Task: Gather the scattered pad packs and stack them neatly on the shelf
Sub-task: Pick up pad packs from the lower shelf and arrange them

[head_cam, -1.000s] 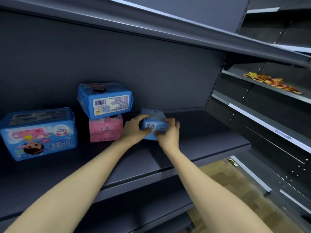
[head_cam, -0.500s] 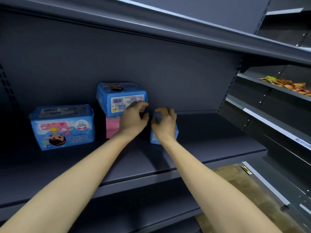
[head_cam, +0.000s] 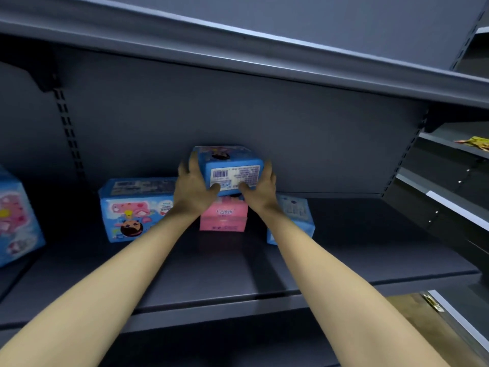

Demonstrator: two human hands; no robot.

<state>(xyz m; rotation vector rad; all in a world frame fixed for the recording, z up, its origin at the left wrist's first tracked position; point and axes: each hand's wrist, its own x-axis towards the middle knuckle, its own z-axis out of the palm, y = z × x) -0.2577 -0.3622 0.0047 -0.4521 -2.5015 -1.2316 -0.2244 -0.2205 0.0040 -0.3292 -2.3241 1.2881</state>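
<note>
The dark shelf (head_cam: 344, 247) carries a large blue pack (head_cam: 135, 207) at left, then the blue barcode pack (head_cam: 230, 165), clasped at its ends by the left grip (head_cam: 193, 186) and right grip (head_cam: 260, 186) with fingers curled round it, directly above a pink pack (head_cam: 223, 218), and a smaller pale-blue pack (head_cam: 296, 213) partly behind the right forearm.

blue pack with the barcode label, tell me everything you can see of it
The blue pack is a glossy, plastic-wrapped block with a white barcode label facing the camera and a cartoon print on top. It lies roughly level directly over the pink pack, near the back wall. The left hand and right hand grip its two ends, thumbs on the label face.
</note>
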